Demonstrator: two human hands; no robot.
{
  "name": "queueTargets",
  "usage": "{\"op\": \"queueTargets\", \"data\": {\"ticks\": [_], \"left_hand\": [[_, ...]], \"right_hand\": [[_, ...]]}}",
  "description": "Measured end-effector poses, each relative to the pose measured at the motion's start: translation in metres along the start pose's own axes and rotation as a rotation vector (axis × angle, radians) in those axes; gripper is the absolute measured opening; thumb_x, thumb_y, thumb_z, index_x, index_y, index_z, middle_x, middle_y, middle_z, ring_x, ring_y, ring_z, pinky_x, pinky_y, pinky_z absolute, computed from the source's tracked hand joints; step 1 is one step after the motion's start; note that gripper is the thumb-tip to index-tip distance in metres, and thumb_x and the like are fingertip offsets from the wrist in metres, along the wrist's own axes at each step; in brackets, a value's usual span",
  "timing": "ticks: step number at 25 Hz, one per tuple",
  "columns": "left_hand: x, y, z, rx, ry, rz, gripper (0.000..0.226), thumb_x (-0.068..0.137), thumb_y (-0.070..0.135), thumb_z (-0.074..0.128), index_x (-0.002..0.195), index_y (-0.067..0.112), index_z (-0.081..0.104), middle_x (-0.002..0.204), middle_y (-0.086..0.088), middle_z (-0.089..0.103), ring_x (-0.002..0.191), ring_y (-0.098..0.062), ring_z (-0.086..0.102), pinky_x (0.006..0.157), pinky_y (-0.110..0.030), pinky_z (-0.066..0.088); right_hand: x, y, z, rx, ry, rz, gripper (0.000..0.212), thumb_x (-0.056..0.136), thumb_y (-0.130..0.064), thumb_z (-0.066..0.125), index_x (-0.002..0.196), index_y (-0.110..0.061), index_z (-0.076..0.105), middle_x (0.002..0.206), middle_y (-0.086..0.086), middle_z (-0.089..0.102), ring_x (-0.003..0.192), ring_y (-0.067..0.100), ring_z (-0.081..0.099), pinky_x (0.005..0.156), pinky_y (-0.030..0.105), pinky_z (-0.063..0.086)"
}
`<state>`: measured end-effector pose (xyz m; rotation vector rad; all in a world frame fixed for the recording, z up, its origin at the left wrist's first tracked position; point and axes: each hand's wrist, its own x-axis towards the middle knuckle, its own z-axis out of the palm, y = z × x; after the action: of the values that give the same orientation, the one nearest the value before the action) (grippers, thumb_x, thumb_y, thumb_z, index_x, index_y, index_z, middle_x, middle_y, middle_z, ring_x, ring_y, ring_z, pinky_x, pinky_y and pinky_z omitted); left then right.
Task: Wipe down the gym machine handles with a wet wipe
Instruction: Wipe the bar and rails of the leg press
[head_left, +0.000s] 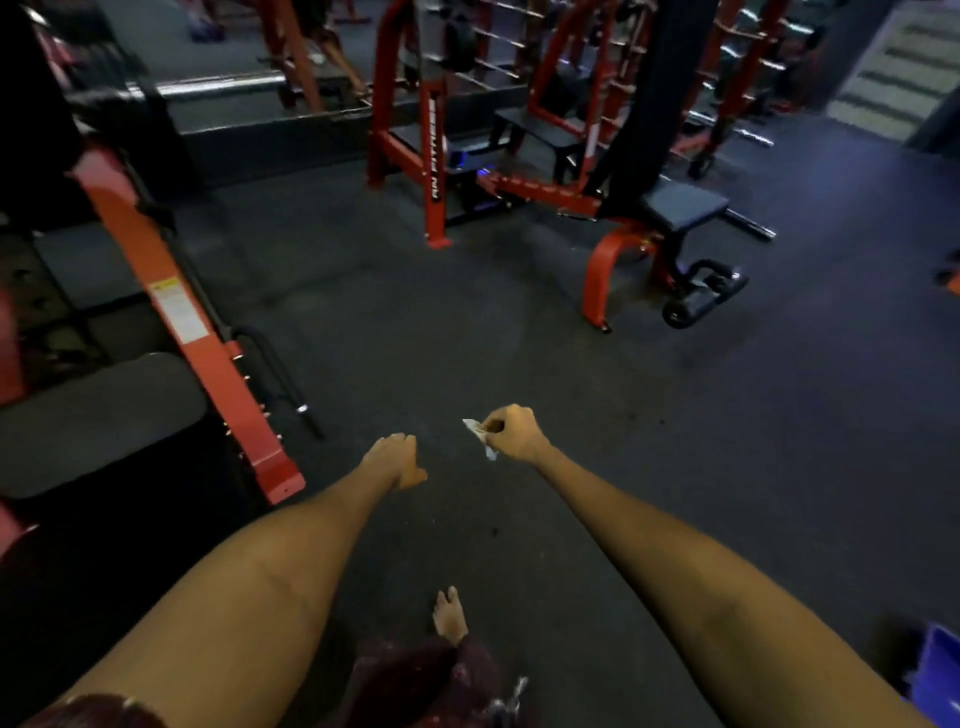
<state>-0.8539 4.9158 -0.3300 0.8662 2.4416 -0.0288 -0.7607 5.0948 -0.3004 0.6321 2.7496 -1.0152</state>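
Note:
My right hand (514, 432) is stretched out over the dark floor and grips a small crumpled white wet wipe (480, 436), which sticks out on the hand's left side. My left hand (396, 460) hangs beside it, lower and to the left, with loosely curled fingers and nothing in it. A red gym machine (208, 332) with a black handle bar (283, 374) stands to the left, well apart from both hands. A red bench machine (639, 249) with a black seat stands ahead on the right.
Black rubber floor (571, 374) lies open between the machines. A black pad (98, 421) sits at the left edge. Red racks (436, 156) line the back by a mirror. A blue object (935, 670) shows at the bottom right. A bare foot (449, 616) is below.

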Motion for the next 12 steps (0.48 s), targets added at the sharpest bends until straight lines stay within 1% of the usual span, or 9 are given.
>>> {"op": "queueTargets", "data": {"ticks": [1,3,4,6,8,12], "left_hand": [[0.016,-0.003,-0.010,-0.028,0.010,-0.026,0.059,0.091,0.039,0.053,0.135,0.003,0.038,0.140,-0.015,0.041,0.130,-0.028,0.040,0.107,-0.034,0.030],[0.042,-0.007,-0.031,-0.081,0.013,-0.087,0.058,0.091,0.038,0.054,0.135,0.003,0.039,0.140,-0.016,0.042,0.129,-0.029,0.041,0.106,-0.034,0.031],[0.060,-0.011,-0.043,-0.097,0.028,-0.112,0.057,0.090,0.037,0.053,0.134,0.003,0.040,0.139,-0.016,0.043,0.129,-0.029,0.041,0.105,-0.034,0.031],[0.094,-0.020,-0.066,-0.148,0.071,-0.151,0.056,0.091,0.037,0.053,0.133,0.002,0.041,0.139,-0.016,0.043,0.128,-0.029,0.042,0.105,-0.034,0.030],[0.112,-0.025,-0.080,-0.198,0.074,-0.180,0.056,0.091,0.037,0.053,0.133,0.002,0.041,0.139,-0.017,0.044,0.128,-0.030,0.042,0.105,-0.034,0.030],[0.154,-0.045,-0.094,-0.241,0.062,-0.332,0.055,0.092,0.035,0.053,0.134,0.002,0.040,0.140,-0.016,0.042,0.129,-0.029,0.041,0.104,-0.034,0.031]], "right_hand": [[0.025,-0.003,-0.007,-0.039,-0.029,-0.021,0.018,0.082,0.000,0.054,0.081,0.001,0.072,0.080,0.016,0.071,0.058,0.002,0.053,0.050,0.003,0.037],[0.069,-0.010,-0.024,-0.089,-0.070,-0.056,0.017,0.083,-0.002,0.055,0.084,0.001,0.072,0.083,0.015,0.072,0.073,0.010,0.061,0.059,0.010,0.040],[0.094,-0.016,-0.034,-0.103,-0.080,-0.082,0.017,0.084,-0.003,0.056,0.085,0.001,0.072,0.084,0.015,0.072,0.078,0.013,0.063,0.063,0.011,0.039],[0.142,-0.024,-0.051,-0.104,-0.076,-0.150,0.016,0.085,-0.004,0.058,0.088,0.001,0.072,0.086,0.015,0.072,0.085,0.016,0.065,0.065,0.009,0.037],[0.176,-0.029,-0.061,-0.107,-0.089,-0.180,0.015,0.085,-0.005,0.059,0.089,0.001,0.072,0.087,0.016,0.072,0.087,0.018,0.066,0.067,0.009,0.038],[0.255,-0.037,-0.063,-0.162,-0.210,-0.268,0.015,0.083,-0.003,0.058,0.086,0.000,0.073,0.084,0.016,0.072,0.083,0.015,0.065,0.072,0.016,0.045]]}}
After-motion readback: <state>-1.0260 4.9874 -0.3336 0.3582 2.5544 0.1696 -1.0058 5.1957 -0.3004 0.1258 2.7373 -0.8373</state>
